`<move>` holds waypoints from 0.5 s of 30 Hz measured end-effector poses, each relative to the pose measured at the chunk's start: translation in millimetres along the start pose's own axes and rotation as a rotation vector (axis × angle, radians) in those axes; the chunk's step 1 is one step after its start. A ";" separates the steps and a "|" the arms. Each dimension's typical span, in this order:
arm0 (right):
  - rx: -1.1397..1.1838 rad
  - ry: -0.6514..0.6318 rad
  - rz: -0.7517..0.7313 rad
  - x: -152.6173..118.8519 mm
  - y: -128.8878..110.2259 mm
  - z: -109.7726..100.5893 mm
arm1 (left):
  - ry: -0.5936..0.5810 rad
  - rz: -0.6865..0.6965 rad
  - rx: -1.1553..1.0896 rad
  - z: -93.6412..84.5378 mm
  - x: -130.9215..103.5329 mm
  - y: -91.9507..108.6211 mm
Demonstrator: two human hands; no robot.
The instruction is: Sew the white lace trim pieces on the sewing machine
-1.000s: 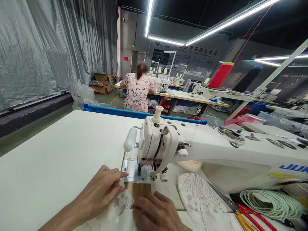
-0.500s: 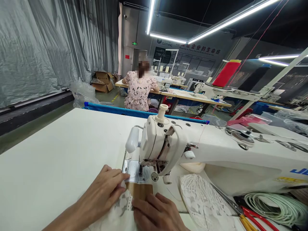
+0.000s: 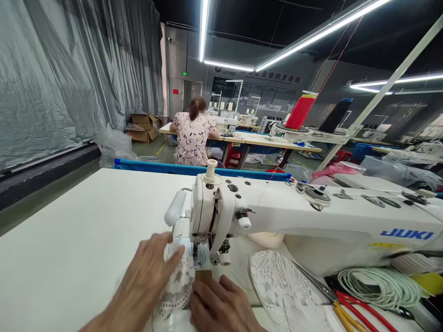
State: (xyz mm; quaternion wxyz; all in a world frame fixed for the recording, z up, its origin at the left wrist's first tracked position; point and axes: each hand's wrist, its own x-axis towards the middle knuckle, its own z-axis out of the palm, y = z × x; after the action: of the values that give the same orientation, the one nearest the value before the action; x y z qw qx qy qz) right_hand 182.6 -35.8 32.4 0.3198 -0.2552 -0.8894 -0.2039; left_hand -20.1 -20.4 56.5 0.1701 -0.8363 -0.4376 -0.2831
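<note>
A piece of white lace lies on the sewing machine bed, its scalloped edge running down toward me and its upper part beside the presser foot. My left hand is over the lace's left side, slightly blurred, with thumb and fingers apart. Close in front of the needle area, my right hand has its fingers curled and pressed together at the lace's right edge. Its fingertips partly cover a brown patch on the bed; what lies under the fingers is hidden.
More white lace rests right of my hands, beside scissors with red handles. A coil of pale green cord sits farther right. Thread cones, including a red one, stand behind the machine. A person sits at another table.
The lace has moved forward and now lies beside the presser foot. My left hand has lifted and its fingers have spread. My right hand covers more of the brown patch. The view has shifted.
</note>
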 end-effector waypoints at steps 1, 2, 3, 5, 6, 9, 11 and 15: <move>-0.004 0.004 0.007 -0.2 -0.3 0.4 | 0.004 -0.048 0.022 0.4 1.3 -1.6; -0.008 0.011 0.014 -0.4 -0.5 0.9 | 0.001 -0.073 0.025 1.5 2.8 -2.8; -0.012 0.020 0.020 -0.7 -0.6 1.4 | -0.009 -0.062 0.006 3.3 3.6 -3.1; -0.017 0.027 0.033 -1.9 -0.7 2.9 | -0.053 0.075 -0.091 9.3 1.1 -1.4; -0.017 0.025 0.036 -2.8 -0.7 3.8 | -0.079 0.166 -0.137 13.3 -2.8 -0.2; -0.020 0.021 0.047 -5.6 -1.2 7.3 | -0.085 0.295 -0.120 26.3 -22.3 1.1; -0.022 0.024 0.058 -6.2 -1.7 9.6 | -0.052 0.250 -0.053 32.4 -34.5 -0.6; -0.016 -0.031 0.086 -3.1 -1.8 12.7 | -0.122 0.149 -0.039 37.2 -34.9 -5.7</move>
State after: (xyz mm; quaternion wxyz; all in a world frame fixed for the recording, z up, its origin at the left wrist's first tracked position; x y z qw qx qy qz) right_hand 177.8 -31.5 21.0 0.3121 -0.2989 -0.8808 -0.1932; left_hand -28.7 -19.6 5.9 0.1474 -0.8853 -0.3783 -0.2267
